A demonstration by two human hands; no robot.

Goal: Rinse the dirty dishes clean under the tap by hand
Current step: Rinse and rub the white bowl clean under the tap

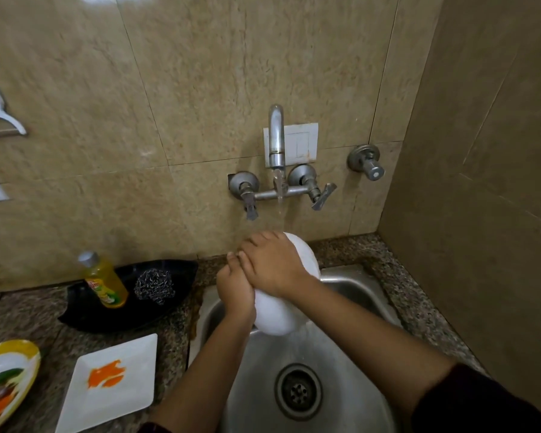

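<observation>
A white dish [277,310] is tilted on edge over the steel sink [350,289], its back facing me. My left hand [235,289] grips its left rim. My right hand [270,264] lies flat across its upper back. Water runs from the wall tap [276,142] in a thin stream down onto the dish's top. The inside of the dish is hidden. On the counter to the left lie a white square plate [128,389] with an orange smear and a yellow-rimmed plate [8,379] with food remains.
A yellow dish-soap bottle [105,281] and a steel scrubber [154,284] sit in a black tray [125,317] left of the sink. The sink drain [298,391] is below the dish. A separate valve [367,162] juts from the wall; a side wall stands close on the right.
</observation>
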